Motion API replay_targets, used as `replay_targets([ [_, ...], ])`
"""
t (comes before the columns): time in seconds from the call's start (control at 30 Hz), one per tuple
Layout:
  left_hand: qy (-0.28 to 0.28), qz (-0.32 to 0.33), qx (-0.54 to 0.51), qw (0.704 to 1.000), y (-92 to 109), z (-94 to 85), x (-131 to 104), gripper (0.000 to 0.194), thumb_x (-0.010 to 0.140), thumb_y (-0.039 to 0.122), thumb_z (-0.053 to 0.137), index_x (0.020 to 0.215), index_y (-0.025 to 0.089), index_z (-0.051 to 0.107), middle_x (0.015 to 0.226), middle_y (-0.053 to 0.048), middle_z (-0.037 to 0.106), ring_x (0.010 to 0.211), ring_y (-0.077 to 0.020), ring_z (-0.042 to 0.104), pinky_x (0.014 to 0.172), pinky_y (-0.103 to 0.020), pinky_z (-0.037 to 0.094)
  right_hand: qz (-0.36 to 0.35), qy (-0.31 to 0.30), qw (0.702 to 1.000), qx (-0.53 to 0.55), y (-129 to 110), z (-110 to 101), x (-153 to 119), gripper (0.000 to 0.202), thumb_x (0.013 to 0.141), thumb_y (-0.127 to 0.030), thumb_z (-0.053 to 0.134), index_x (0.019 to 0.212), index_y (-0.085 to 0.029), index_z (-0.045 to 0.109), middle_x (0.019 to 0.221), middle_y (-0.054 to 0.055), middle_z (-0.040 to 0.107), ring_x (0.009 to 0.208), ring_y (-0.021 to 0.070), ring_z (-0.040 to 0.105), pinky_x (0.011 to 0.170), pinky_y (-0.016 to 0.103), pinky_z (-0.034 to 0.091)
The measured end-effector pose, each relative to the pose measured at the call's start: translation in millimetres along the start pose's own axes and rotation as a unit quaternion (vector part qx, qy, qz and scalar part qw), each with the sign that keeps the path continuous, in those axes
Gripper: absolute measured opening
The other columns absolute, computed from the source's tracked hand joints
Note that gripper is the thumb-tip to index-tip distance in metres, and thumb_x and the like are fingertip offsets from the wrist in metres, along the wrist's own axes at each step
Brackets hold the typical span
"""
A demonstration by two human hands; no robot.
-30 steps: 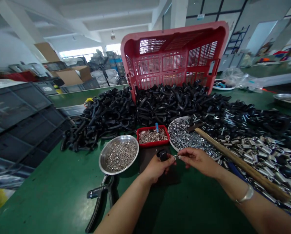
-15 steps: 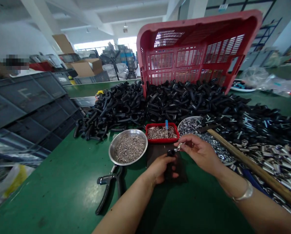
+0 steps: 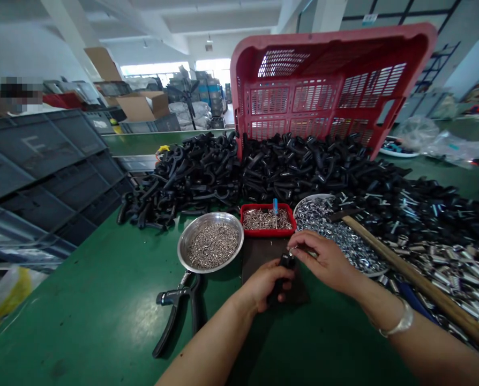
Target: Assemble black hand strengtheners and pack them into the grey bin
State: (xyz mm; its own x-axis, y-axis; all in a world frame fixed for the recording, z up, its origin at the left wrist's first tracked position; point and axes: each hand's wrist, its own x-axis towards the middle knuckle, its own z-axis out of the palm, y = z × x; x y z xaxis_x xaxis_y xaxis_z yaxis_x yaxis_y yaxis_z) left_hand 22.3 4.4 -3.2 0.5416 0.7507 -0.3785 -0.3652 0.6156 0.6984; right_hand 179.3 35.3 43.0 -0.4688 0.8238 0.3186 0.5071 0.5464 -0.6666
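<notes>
A black part [image 3: 287,261] was gripped in the left hand [image 3: 268,283], the fingers wrapped around it and its end left exposed above the thumb. Right at that end, a small bright metal piece [image 3: 291,251] was pinched between thumb and forefinger of the right hand [image 3: 319,261]; most of the piece was hidden by the fingertips. Both hands were held close together over a dark mat [image 3: 259,254] laid on the green table [image 3: 103,300]. A silvery bangle [image 3: 405,320] was worn on the right wrist.

Just beyond the mat, metal pins [image 3: 259,219] were held in a red tray [image 3: 268,233], with a blue-handled screwdriver [image 3: 275,206] stuck among them. Left of it, a steel bowl [image 3: 186,238] was filled with small rings [image 3: 213,246], and a forked black assembly [image 3: 179,295] was laid near its close side. To the right, a wooden-handled hammer [image 3: 384,253] was laid across a dish of metal pieces [image 3: 323,220]. Springs [image 3: 460,273] were spread beyond its handle. Farther back, more black parts [image 3: 304,166] were heaped before a tipped red crate [image 3: 331,40].
</notes>
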Motion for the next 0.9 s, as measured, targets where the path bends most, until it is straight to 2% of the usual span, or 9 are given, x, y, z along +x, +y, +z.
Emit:
replay_targets([
  [0.1, -0.080, -0.019, -0.013, 0.997, -2, -2.4, -5, 0.024, 0.062, 0.019, 0.061, 0.083, 0.014, 0.051, 0.066, 0.002, 0.040, 0.048, -0.0045, 0.038, 0.033, -0.012, 0.021, 0.111, -0.025, 0.987, 0.110, 12, 2, -3, 0.017, 0.079, -0.031, 0.051, 0.086, -0.018, 0.056, 0.081, 0.003, 0.060, 0.075, 0.0138, 0.057, 0.067, 0.028, 0.047],
  [0.2, -0.134, -0.048, -0.105, 0.984, -3, -6.3, -4, 0.032, 0.067, 0.034, 0.061, 0.089, 0.012, 0.053, 0.066, 0.003, 0.037, 0.049, -0.0041, 0.037, 0.034, -0.012, 0.022, 0.175, -0.046, 0.965, 0.188, 27, 4, -5, 0.024, 0.076, -0.037, 0.053, 0.087, -0.016, 0.056, 0.080, 0.003, 0.062, 0.072, 0.0135, 0.059, 0.066, 0.028, 0.048],
  [0.27, -0.116, -0.059, -0.159, 0.979, -2, -8.5, 1, 0.041, 0.071, 0.045, 0.057, 0.094, 0.012, 0.053, 0.064, 0.003, 0.035, 0.048, -0.0035, 0.035, 0.034, -0.011, 0.021, 0.181, -0.040, 0.974, 0.129, 39, -1, -1, 0.027, 0.077, -0.039, 0.051, 0.088, -0.016, 0.057, 0.081, 0.003, 0.064, 0.073, 0.0144, 0.060, 0.066, 0.028, 0.048],
  [0.33, -0.069, -0.066, -0.194, 0.976, -2, -10.2, 7, 0.044, 0.074, 0.050, 0.053, 0.097, 0.013, 0.052, 0.061, 0.004, 0.033, 0.046, -0.0033, 0.034, 0.033, -0.010, 0.020, 0.159, -0.020, 0.985, -0.065, 52, -12, 10, 0.027, 0.081, -0.036, 0.045, 0.093, -0.016, 0.060, 0.088, 0.005, 0.065, 0.079, 0.0156, 0.060, 0.072, 0.029, 0.047],
  [0.4, -0.022, -0.059, -0.224, 0.973, -1, -11.3, 13, 0.041, 0.075, 0.051, 0.052, 0.094, 0.014, 0.051, 0.059, 0.005, 0.034, 0.045, -0.0035, 0.035, 0.033, -0.010, 0.021, 0.129, -0.011, 0.955, -0.268, 65, -25, 25, 0.027, 0.083, -0.029, 0.041, 0.095, -0.018, 0.063, 0.097, 0.007, 0.063, 0.090, 0.0177, 0.057, 0.080, 0.031, 0.043],
  [0.47, 0.007, -0.046, -0.254, 0.966, -1, -12.0, 16, 0.037, 0.076, 0.049, 0.051, 0.091, 0.015, 0.051, 0.060, 0.005, 0.035, 0.046, -0.0039, 0.037, 0.035, -0.010, 0.025, 0.117, -0.031, 0.926, -0.357, 76, -35, 40, 0.023, 0.079, -0.024, 0.045, 0.091, -0.019, 0.065, 0.101, 0.008, 0.062, 0.095, 0.0204, 0.056, 0.082, 0.032, 0.041],
  [0.57, 0.017, -0.038, -0.274, 0.961, 1, -12.1, 16, 0.034, 0.077, 0.047, 0.051, 0.089, 0.015, 0.050, 0.060, 0.004, 0.036, 0.047, -0.0045, 0.039, 0.036, -0.011, 0.028, 0.128, -0.056, 0.917, -0.375, 88, -37, 52, 0.019, 0.074, -0.020, 0.049, 0.082, -0.019, 0.066, 0.092, 0.009, 0.065, 0.087, 0.0215, 0.058, 0.076, 0.032, 0.042],
  [0.7, 0.024, -0.046, -0.266, 0.963, 2, -10.9, 15, 0.034, 0.077, 0.047, 0.051, 0.088, 0.016, 0.051, 0.059, 0.005, 0.036, 0.046, -0.0044, 0.038, 0.035, -0.011, 0.027, 0.141, -0.048, 0.910, -0.386, 95, -31, 51, 0.022, 0.072, -0.016, 0.048, 0.086, -0.019, 0.065, 0.085, 0.008, 0.066, 0.080, 0.0197, 0.060, 0.071, 0.030, 0.042],
  [0.9, 0.037, -0.044, -0.263, 0.963, -1, -10.7, 17, 0.034, 0.076, 0.047, 0.053, 0.088, 0.016, 0.051, 0.060, 0.005, 0.038, 0.045, -0.0036, 0.039, 0.035, -0.012, 0.027, 0.171, 0.039, 0.913, -0.369, 80, -38, 44, 0.022, 0.077, -0.025, 0.044, 0.088, -0.020, 0.063, 0.088, 0.005, 0.067, 0.080, 0.0191, 0.060, 0.070, 0.029, 0.044],
])
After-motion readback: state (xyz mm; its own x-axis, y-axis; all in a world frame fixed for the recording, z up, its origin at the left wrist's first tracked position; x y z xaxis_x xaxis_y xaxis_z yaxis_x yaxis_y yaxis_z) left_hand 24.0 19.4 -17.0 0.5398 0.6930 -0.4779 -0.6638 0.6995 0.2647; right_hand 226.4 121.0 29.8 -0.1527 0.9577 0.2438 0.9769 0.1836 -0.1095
